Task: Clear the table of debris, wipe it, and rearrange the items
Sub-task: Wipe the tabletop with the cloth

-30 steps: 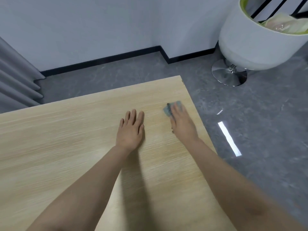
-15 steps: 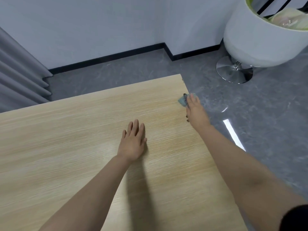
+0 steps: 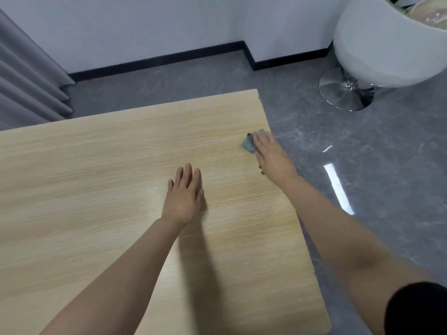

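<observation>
Pressing cloth [image 3: 247, 144] on table [image 3: 96, 177], right hand [image 3: 272, 157] fingers [image 3: 263, 141] straight.

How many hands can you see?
2. The left hand lies flat near the middle of the table; the right hand presses a blue-green cloth by the table's right edge.

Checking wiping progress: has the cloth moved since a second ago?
Yes. The cloth under the right hand has slid rightward, from farther in on the table to its right edge.
</observation>
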{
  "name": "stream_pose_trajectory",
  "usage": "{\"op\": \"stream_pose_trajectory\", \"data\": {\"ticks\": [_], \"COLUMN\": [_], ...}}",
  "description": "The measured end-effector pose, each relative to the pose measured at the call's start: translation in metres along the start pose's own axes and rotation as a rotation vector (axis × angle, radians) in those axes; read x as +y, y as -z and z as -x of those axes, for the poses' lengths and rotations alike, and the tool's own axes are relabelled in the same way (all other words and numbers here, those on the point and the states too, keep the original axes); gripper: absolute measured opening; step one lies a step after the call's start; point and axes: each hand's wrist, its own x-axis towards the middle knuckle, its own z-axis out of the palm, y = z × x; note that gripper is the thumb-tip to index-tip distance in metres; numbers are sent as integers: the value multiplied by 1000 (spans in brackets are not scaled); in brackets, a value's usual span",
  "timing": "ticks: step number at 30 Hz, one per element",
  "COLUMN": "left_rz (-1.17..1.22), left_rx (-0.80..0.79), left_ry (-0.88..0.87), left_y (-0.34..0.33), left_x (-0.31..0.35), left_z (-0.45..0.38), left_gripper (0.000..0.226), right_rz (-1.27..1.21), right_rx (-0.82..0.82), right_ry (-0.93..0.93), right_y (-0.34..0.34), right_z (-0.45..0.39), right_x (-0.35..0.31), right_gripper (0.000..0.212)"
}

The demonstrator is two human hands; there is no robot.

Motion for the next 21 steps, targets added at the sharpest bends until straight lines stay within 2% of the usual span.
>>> {"op": "stream_pose_trajectory", "data": {"ticks": [2, 5, 6, 9, 10, 12, 14, 16, 19, 21], "left_rz": [23, 60, 70, 78, 79, 72, 61, 55, 56, 52], "left_rx": [-15, -18, -16, -12, -10, -5, -9, -25, -26, -21], "left_ry": [2, 11, 14, 18, 20, 20, 21, 19, 13, 13], "left_y": [-3, -7, -8, -11, -13, -15, -17, -18, -20, -22], "left_x": [0, 0, 1, 3, 4, 6, 8, 9, 9, 10], "left_z": [8, 18, 19, 24, 26, 31, 36, 41, 49, 51], "left_gripper": [58, 60, 60, 61, 60, 60, 60, 61, 62, 62], "right_rz": [-67, -102, -60, 92, 69, 63, 116, 26, -91, -131], "right_rx": [-4, 45, 84, 146, 124, -23, -59, -37, 14, 32], "right_ry": [-162, -253, -208, 100, 205, 384, 469, 288, -64, -168], "right_y": [4, -5, -11, -28, -34, -38, -35, -21, 1, 1], "right_z": [-7, 3, 14, 61, 76, 89, 77, 55, 31, 30], "right_x": [5, -10, -18, -48, -53, -52, -34, -14, 8, 4], "right_gripper": [49, 50, 51, 48, 45, 46, 45, 55, 51, 50]}}
